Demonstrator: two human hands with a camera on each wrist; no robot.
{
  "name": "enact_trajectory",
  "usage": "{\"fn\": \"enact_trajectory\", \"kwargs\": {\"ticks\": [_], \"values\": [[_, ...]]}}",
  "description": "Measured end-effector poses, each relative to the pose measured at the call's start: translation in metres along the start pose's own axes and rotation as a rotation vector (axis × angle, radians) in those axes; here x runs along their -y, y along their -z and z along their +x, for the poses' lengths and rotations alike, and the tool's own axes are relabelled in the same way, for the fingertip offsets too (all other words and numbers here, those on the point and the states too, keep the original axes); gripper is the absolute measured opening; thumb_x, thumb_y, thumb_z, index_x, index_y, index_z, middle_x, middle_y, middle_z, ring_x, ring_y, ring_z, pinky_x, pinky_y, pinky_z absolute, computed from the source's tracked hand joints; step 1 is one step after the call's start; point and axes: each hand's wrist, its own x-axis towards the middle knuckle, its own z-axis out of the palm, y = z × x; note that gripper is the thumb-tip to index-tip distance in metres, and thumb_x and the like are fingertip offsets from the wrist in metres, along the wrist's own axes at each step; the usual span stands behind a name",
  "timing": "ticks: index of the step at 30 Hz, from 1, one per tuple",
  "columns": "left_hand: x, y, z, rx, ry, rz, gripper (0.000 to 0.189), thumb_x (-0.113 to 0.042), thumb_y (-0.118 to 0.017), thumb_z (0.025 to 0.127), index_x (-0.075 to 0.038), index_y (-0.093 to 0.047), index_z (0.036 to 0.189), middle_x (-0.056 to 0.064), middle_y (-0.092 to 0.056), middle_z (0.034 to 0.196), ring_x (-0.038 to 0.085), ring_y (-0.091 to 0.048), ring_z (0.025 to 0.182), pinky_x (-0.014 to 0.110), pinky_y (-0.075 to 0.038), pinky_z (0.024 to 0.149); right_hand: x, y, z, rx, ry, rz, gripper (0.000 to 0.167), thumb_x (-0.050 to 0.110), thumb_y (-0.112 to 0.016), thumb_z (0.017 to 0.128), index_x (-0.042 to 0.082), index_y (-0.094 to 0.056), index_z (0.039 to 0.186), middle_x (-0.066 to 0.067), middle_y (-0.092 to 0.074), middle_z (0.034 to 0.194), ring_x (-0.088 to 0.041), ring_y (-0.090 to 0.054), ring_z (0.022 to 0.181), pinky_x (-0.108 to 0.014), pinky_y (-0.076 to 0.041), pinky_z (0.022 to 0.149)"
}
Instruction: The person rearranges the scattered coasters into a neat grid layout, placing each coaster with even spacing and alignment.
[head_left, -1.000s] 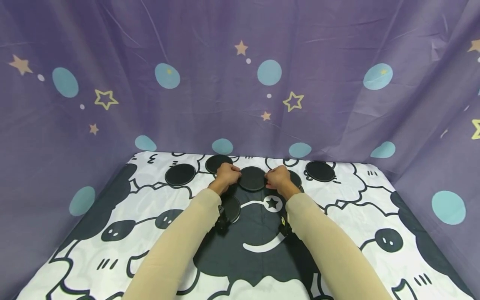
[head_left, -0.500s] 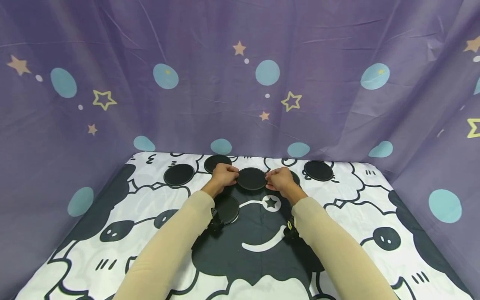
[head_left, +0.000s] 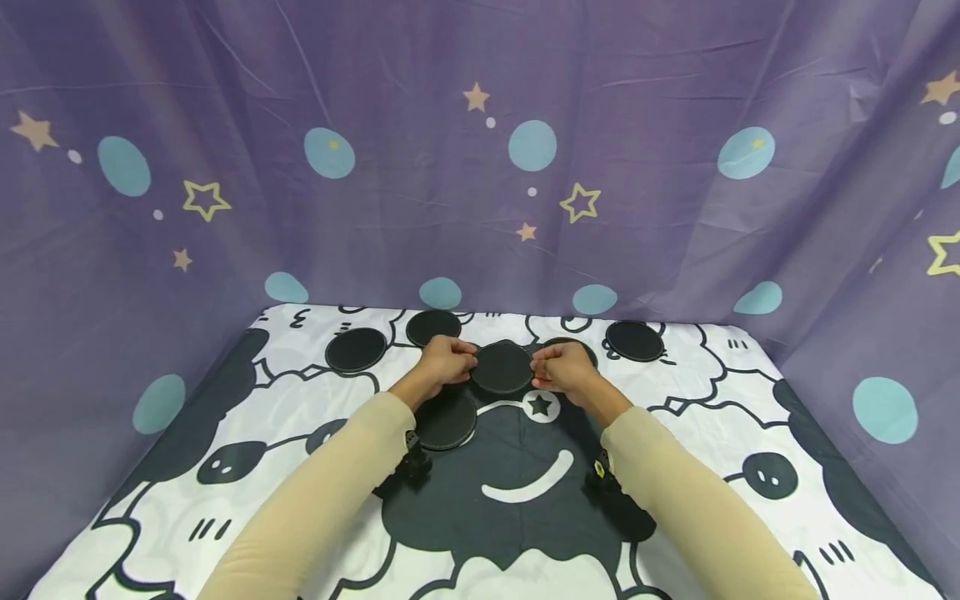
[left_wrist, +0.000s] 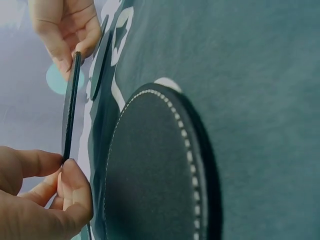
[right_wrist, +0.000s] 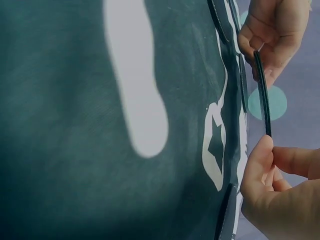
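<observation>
Between my two hands is a round black coaster (head_left: pixel 502 367), pinched at opposite edges. My left hand (head_left: pixel 448 361) grips its left edge between thumb and fingertips; my right hand (head_left: pixel 562 367) does the same on the right. Both wrist views show this coaster (left_wrist: pixel 71 107) edge-on, raised off the cloth. Close to my left wrist lies another black coaster (head_left: pixel 446 419), whose pale stitched rim shows in the left wrist view. A further coaster (head_left: pixel 585 347) lies behind my right hand, partly hidden by it.
More black coasters lie toward the back: one at left (head_left: pixel 357 350), one behind my left hand (head_left: pixel 433 325) and one at right (head_left: pixel 634 341). The cartoon-print cloth (head_left: pixel 525 575) covers the surface. A purple curtain (head_left: pixel 420 217) rises along the back and sides.
Both hands have drawn the held coaster slightly toward me, and its face shows rounder now. My forearms have spread apart. The coasters on the cloth have stayed in place.
</observation>
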Motion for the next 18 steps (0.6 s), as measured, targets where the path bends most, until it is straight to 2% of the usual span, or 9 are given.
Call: {"fn": "enact_trajectory", "kwargs": {"ticks": [7, 18], "values": [[-0.001, -0.003, -0.013, 0.044, -0.009, 0.012, 0.021, 0.004, -0.062, 0.096, 0.007, -0.067, 0.117, 0.008, -0.065, 0.094, 0.012, -0.064, 0.079, 0.024, -0.061, 0.067, -0.005, 0.007, -0.011, 0.049, 0.016, -0.028, 0.019, -0.011, -0.055, 0.096, -0.014, -0.058, 0.115, -0.012, -0.064, 0.093, -0.014, -0.06, 0.07, -0.024, -0.061, 0.065], [0.002, -0.004, -0.03, 0.085, 0.002, 0.021, 0.023, 0.007, -0.068, 0.092, 0.005, -0.066, 0.115, 0.011, -0.067, 0.094, 0.014, -0.065, 0.077, 0.027, -0.063, 0.069, -0.013, 0.014, -0.028, 0.114, 0.035, -0.019, 0.024, -0.011, -0.058, 0.096, -0.016, -0.055, 0.12, -0.013, -0.062, 0.095, -0.015, -0.063, 0.074, -0.027, -0.063, 0.071]]}}
